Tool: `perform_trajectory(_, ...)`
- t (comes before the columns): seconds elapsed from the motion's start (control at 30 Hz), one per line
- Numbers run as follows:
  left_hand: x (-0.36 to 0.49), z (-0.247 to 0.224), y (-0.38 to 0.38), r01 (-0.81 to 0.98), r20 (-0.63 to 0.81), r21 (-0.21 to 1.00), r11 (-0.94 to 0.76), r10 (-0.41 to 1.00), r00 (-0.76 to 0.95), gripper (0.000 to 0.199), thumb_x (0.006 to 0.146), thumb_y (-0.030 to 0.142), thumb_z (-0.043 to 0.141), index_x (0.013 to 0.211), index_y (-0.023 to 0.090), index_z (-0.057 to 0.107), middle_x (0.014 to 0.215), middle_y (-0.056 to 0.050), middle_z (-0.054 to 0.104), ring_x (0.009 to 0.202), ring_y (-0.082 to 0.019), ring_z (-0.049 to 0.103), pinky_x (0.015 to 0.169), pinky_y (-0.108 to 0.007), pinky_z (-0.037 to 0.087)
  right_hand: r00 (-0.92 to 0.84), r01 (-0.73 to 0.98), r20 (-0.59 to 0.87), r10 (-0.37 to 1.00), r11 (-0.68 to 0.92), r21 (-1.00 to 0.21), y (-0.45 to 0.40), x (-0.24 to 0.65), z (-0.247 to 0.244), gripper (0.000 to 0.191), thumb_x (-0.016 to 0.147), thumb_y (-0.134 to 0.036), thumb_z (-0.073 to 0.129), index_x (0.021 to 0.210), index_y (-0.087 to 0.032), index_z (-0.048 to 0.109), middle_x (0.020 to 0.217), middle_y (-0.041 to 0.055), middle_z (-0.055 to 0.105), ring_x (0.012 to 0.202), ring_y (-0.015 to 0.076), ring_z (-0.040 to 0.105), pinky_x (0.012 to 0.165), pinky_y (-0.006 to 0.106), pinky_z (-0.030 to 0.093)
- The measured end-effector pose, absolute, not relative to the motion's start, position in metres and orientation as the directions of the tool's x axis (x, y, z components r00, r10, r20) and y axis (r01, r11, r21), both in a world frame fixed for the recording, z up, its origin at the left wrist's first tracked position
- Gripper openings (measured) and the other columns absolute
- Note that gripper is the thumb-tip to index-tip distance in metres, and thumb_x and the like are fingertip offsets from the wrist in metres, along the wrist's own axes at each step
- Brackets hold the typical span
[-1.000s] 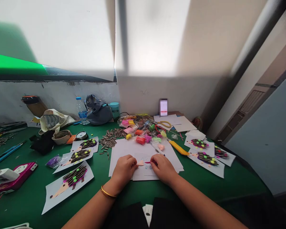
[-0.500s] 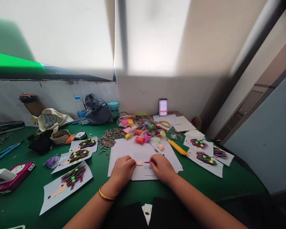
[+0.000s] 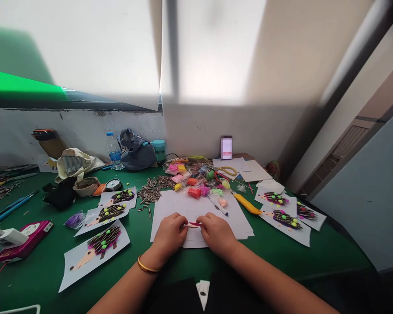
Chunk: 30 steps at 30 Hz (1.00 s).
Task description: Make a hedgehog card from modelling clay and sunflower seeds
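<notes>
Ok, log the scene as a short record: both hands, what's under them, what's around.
Left hand: pinching a pale peach piece
Right hand: pinching a magenta piece
Pieces touching: too small to tell
Under hands: white paper
Beyond paper: upright phone, colorful packets
Left of paper: striped seeds, three hedgehog pictures
Right of paper: yellow cutter, three more hedgehog pictures

Narrow gold-coloured bangle [image 3: 146, 268] round left wrist [image 3: 153, 258]; black clothing [image 3: 173, 297]; forearms [image 3: 265, 268] bare.
</notes>
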<state>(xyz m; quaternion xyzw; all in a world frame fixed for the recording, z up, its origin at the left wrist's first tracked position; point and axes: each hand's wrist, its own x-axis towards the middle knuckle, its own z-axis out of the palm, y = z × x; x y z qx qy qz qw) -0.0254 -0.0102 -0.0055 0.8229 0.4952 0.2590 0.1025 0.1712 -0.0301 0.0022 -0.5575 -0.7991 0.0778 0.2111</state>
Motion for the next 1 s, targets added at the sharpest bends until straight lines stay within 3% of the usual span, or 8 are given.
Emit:
perform_trajectory(0.23, -0.024, -0.005, -0.009, 0.769, 0.31, 0.419, -0.484, 0.872, 0.38, 0.016, 0.086, 0.016, 0.057, 0.08, 0.02, 0.071, 0.085, -0.005, 0.065, 0.078, -0.018, 0.06, 0.072, -0.03, 0.043, -0.303, 0.827, 0.28, 0.911, 0.397, -0.398, -0.032, 0.171, 0.005, 0.023, 0.089, -0.014, 0.053, 0.1, -0.025, 0.07, 0.094, 0.002, 0.072, 0.093, 0.0196, 0.064, 0.08, 0.031, 0.037)
perform_trajectory(0.47, -0.026, -0.008, -0.008, 0.753, 0.305, 0.463, -0.468, 0.882, 0.36, 0.013, 0.085, 0.015, 0.058, 0.083, 0.019, 0.071, 0.088, -0.005, 0.065, 0.081, -0.018, 0.061, 0.075, -0.03, 0.045, -0.297, 0.812, 0.278, 0.913, 0.395, -0.429, -0.034, 0.164, 0.002, 0.02, 0.086, -0.011, 0.054, 0.094, -0.022, 0.068, 0.094, 0.0012, 0.073, 0.093, 0.0199, 0.064, 0.079, 0.031, 0.037)
perform_trajectory(0.87, -0.027, -0.008, -0.007, 0.756, 0.297, 0.469, -0.457, 0.887, 0.353, 0.013, 0.084, 0.013, 0.057, 0.081, 0.019, 0.068, 0.087, -0.005, 0.063, 0.081, -0.018, 0.06, 0.075, -0.03, 0.046, -0.333, 0.819, 0.261, 0.906, 0.415, -0.396, -0.033, 0.162, 0.0, 0.018, 0.087, -0.013, 0.054, 0.094, -0.023, 0.068, 0.092, 0.0006, 0.073, 0.091, 0.0192, 0.064, 0.078, 0.031, 0.036)
perform_trajectory(1.0, -0.027, -0.008, -0.007, 0.754, 0.297, 0.469, -0.46, 0.886, 0.355, 0.013, 0.084, 0.013, 0.057, 0.081, 0.019, 0.068, 0.087, -0.005, 0.063, 0.081, -0.018, 0.06, 0.075, -0.03, 0.046, -0.361, 0.845, 0.24, 0.901, 0.425, -0.324, -0.031, 0.161, 0.001, 0.016, 0.088, -0.016, 0.054, 0.093, -0.022, 0.068, 0.091, 0.0027, 0.072, 0.089, 0.0198, 0.064, 0.076, 0.031, 0.036)
